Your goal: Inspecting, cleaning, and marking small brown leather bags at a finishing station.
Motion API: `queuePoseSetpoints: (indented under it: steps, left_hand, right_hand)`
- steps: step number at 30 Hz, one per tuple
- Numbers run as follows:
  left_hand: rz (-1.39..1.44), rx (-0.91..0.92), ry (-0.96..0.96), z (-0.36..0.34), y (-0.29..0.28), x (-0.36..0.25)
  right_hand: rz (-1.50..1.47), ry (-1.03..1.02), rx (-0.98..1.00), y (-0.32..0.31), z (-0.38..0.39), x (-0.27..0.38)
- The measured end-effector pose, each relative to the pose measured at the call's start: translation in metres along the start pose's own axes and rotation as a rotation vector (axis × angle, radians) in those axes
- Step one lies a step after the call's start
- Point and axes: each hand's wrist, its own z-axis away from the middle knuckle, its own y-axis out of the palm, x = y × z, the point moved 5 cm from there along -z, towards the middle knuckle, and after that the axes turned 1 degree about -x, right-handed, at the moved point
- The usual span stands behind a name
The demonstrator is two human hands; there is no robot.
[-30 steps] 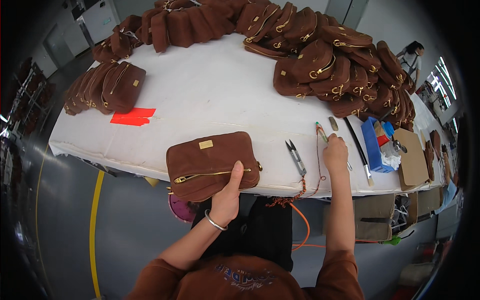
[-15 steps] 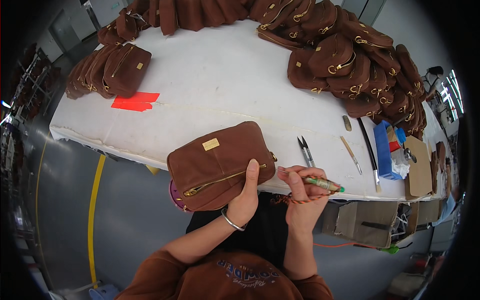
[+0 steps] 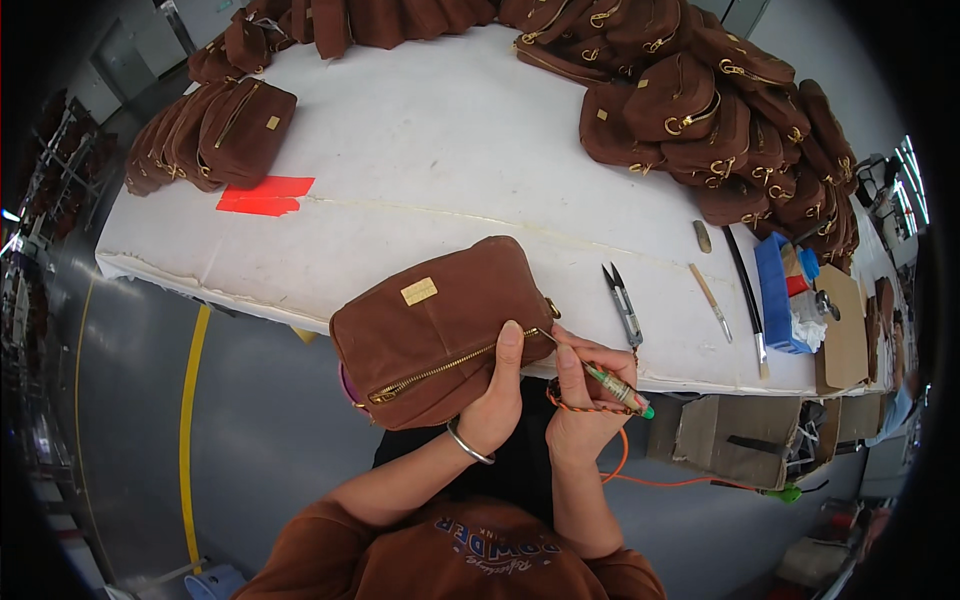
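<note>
Over the near edge of the white-covered table (image 3: pixel 400 200), a brown pouch (image 3: pixel 470 290) with a gold-toned zipper (image 3: pixel 440 369) sits clamped in the left hand (image 3: pixel 490 410), thumb on the front, other fingers hidden. Clenched round a green-ended awl-like tool (image 3: pixel 615 388), the right hand (image 3: pixel 580 425) aims its thin shaft at the zipper's right end, tip contact unclear; short, shallow strokes beside a firm left thumb should spare the fabric.

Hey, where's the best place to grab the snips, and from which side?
Probably by the handles, coming from the near edge of the table: the snips lie with their pointed blades facing away from the person. The right hand is closer, but it holds a green-ended tool.
</note>
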Motion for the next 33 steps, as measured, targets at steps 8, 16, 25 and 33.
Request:
queuePoseSetpoints:
  steps: [8, 16, 25, 33]
  left_hand:
    - [0.002, 0.035, -0.006, 0.001, 0.001, 0.000]
    - [0.003, 0.056, 0.007, -0.001, -0.001, 0.002]
    - [-0.001, 0.044, 0.002, -0.004, 0.001, -0.004]
    - [0.041, 0.020, -0.020, -0.002, -0.007, 0.004]
  right_hand:
    - [0.070, -0.014, 0.000, -0.001, 0.001, 0.000]
    - [0.128, -0.065, 0.018, 0.003, 0.003, 0.001]
    - [0.495, -0.631, 0.151, 0.012, 0.003, 0.002]
    - [0.477, -0.532, 0.179, 0.013, 0.008, 0.014]
